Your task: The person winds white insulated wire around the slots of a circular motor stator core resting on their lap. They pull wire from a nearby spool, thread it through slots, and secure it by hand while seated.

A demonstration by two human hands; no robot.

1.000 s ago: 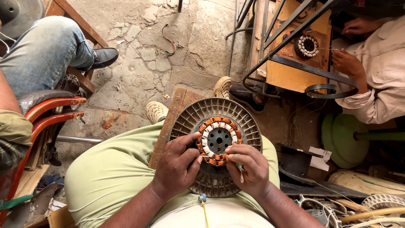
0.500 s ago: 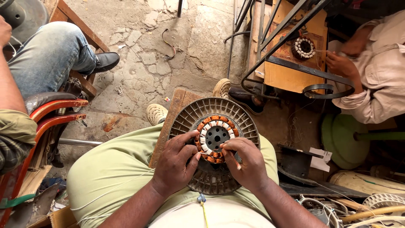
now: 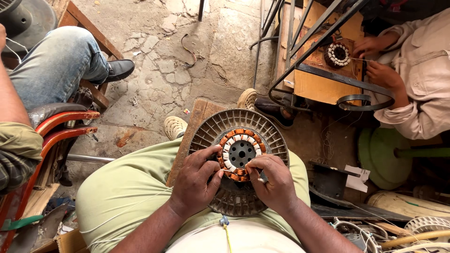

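Observation:
A round grey ribbed fan-motor housing (image 3: 225, 124) rests on my lap. In its middle sits a stator ring (image 3: 240, 152) with copper coils and white slot insulation. My left hand (image 3: 196, 183) grips the ring's near left edge, thumb pressed against the coils. My right hand (image 3: 276, 182) pinches the near right edge of the ring, fingers curled over the coils and a small metal piece. A thin white thread runs across my light green trousers (image 3: 126, 197).
A wooden board (image 3: 194, 119) lies under the housing. Left, a seated person in jeans (image 3: 51, 65) on a red chair (image 3: 56, 126). Upper right, another person's hands (image 3: 375, 56) work a second stator (image 3: 337, 55) on a wooden bench with a metal frame. Wires and fan parts lie lower right.
Both my hands stay on the stator with small finger shifts; the right hand has closed in tighter on the coils. The person at upper right has moved their hands closer to their stator.

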